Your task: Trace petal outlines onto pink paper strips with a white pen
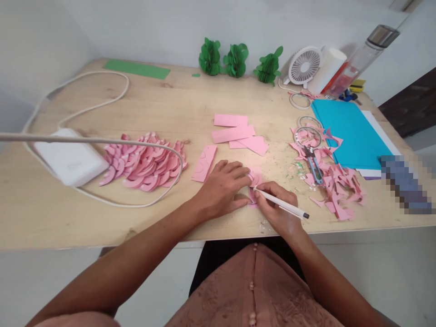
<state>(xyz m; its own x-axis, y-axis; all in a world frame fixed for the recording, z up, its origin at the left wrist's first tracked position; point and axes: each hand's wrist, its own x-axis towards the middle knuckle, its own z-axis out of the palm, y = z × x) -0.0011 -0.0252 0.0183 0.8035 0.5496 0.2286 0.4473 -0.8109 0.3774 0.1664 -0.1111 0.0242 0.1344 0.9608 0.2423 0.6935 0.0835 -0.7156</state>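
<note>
The right hand [282,219] grips a slender white pen [293,207] between its fingers, tip at a small pink paper piece [256,176] on the pale wooden surface [170,104]. The left hand [223,188], fingers extended, rests at the piece's left side. Curved lines mark a nearby rectangular pink paper strip [204,164].

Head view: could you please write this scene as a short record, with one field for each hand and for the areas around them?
Left hand: palm down, fingers on a pink paper piece
Right hand: holds a white pen, tip at that piece
Left side: pile of curved pink pieces
Ahead: pink paper strips
Right side: pink scraps, small snips, blue sheets
Back: three green paper shapes, white fan
</note>
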